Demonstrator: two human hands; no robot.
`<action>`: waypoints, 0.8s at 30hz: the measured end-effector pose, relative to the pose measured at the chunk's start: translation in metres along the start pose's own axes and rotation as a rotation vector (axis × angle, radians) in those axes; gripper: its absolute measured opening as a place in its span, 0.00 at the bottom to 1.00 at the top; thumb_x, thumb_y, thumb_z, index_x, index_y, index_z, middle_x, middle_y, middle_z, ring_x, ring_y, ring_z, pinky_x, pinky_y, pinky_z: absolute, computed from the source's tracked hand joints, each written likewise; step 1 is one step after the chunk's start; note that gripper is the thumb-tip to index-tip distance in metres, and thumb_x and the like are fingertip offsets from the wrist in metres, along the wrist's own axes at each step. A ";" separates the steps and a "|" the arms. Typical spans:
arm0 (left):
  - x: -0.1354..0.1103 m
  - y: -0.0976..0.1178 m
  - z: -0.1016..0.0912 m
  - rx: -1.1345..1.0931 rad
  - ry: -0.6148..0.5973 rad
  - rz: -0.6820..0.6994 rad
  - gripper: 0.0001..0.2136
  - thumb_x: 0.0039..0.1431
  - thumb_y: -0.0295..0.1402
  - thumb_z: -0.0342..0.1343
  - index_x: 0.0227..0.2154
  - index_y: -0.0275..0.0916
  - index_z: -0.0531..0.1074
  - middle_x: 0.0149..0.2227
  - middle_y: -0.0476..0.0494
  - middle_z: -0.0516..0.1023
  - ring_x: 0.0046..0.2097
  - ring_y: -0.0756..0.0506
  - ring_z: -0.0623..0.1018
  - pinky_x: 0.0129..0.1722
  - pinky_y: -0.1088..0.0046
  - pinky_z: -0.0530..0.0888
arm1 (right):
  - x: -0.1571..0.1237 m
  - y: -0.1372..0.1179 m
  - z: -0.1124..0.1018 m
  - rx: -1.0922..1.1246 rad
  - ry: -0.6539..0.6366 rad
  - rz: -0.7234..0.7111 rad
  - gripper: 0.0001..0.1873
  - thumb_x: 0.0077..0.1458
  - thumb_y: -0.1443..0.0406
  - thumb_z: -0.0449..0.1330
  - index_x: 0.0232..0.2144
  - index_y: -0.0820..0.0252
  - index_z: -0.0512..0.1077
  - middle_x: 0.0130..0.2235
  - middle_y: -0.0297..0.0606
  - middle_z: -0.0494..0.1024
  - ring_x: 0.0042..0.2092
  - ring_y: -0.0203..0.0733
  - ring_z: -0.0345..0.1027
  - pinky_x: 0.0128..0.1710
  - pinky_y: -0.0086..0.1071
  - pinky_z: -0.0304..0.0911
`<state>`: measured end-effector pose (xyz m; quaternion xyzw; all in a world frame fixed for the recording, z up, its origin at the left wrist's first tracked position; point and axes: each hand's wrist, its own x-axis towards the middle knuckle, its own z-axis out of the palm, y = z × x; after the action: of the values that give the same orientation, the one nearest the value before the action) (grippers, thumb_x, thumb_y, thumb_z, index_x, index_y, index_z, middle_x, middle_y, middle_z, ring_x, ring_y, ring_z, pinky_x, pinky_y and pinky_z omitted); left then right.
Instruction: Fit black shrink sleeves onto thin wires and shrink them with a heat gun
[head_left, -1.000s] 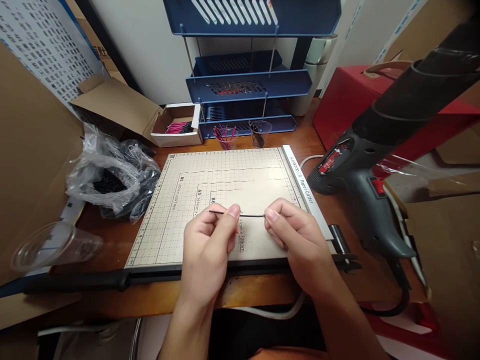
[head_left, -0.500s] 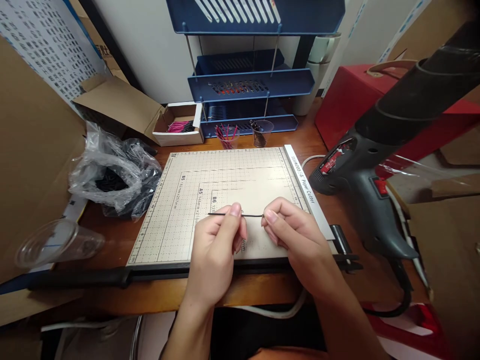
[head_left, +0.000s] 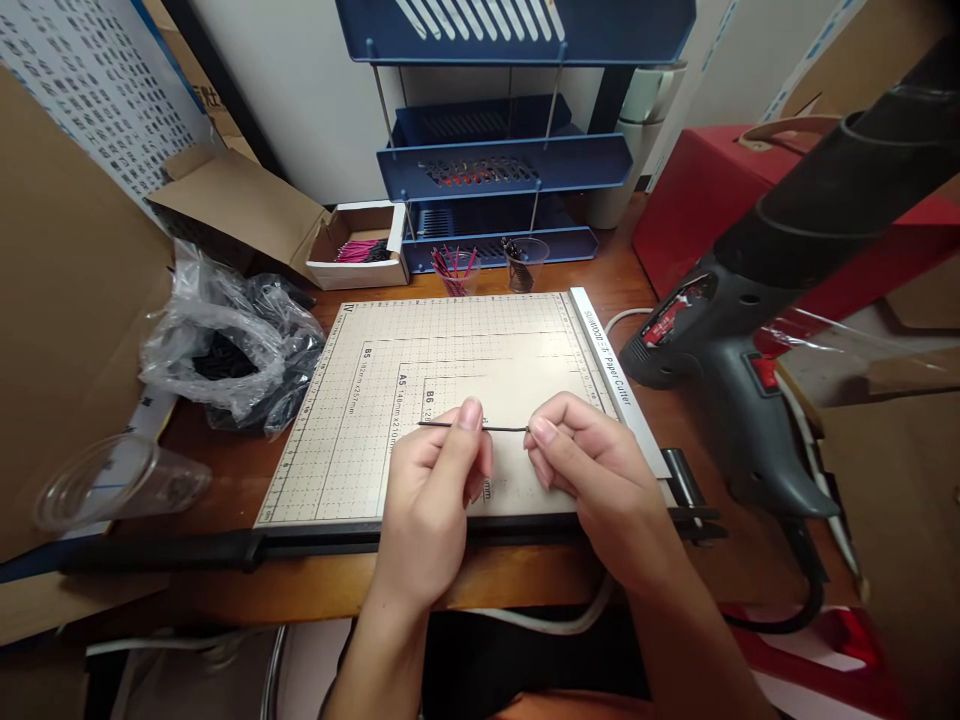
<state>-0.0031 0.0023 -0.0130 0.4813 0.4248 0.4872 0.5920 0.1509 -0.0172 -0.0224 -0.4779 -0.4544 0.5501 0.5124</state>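
A thin black wire stretches nearly level between my two hands, above the cream gridded board of a paper cutter. My left hand is closed, pinching the wire between thumb and forefinger, and a short length sticks out to its left. At the wire's right end, my right hand is closed in a pinch too. The fingertips there cover the tip, so I cannot make out its details.
A black heat gun stands on the right by a red box. Behind the board are cups of pink wires and black wires. On the left sit a plastic bag and a clear cup. The cutter's handle lies along the front.
Almost nothing differs. Both hands keep their pinch on the wire, and the view has shifted very slightly.
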 end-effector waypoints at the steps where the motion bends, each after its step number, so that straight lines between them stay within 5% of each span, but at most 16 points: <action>1: 0.000 0.000 0.000 -0.007 0.002 -0.004 0.26 0.75 0.43 0.54 0.19 0.38 0.66 0.21 0.52 0.57 0.24 0.52 0.57 0.24 0.69 0.53 | 0.000 0.000 0.000 -0.001 0.000 -0.003 0.19 0.71 0.53 0.60 0.32 0.62 0.70 0.27 0.29 0.65 0.29 0.27 0.56 0.28 0.23 0.52; 17: 0.001 0.000 0.002 -0.048 0.044 -0.013 0.24 0.75 0.38 0.53 0.19 0.38 0.67 0.21 0.51 0.61 0.24 0.52 0.60 0.24 0.70 0.55 | -0.004 -0.004 0.001 0.014 0.047 -0.019 0.19 0.70 0.55 0.59 0.30 0.62 0.67 0.26 0.29 0.64 0.28 0.27 0.53 0.26 0.24 0.48; 24: 0.000 -0.005 -0.002 0.023 0.048 0.035 0.25 0.73 0.45 0.58 0.20 0.38 0.67 0.21 0.53 0.59 0.23 0.52 0.57 0.22 0.69 0.53 | -0.003 -0.005 0.001 0.007 0.048 -0.020 0.18 0.69 0.56 0.60 0.30 0.62 0.67 0.26 0.29 0.64 0.28 0.27 0.54 0.26 0.23 0.48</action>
<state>-0.0042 0.0023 -0.0184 0.4837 0.4358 0.5040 0.5675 0.1504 -0.0201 -0.0175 -0.4846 -0.4446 0.5350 0.5303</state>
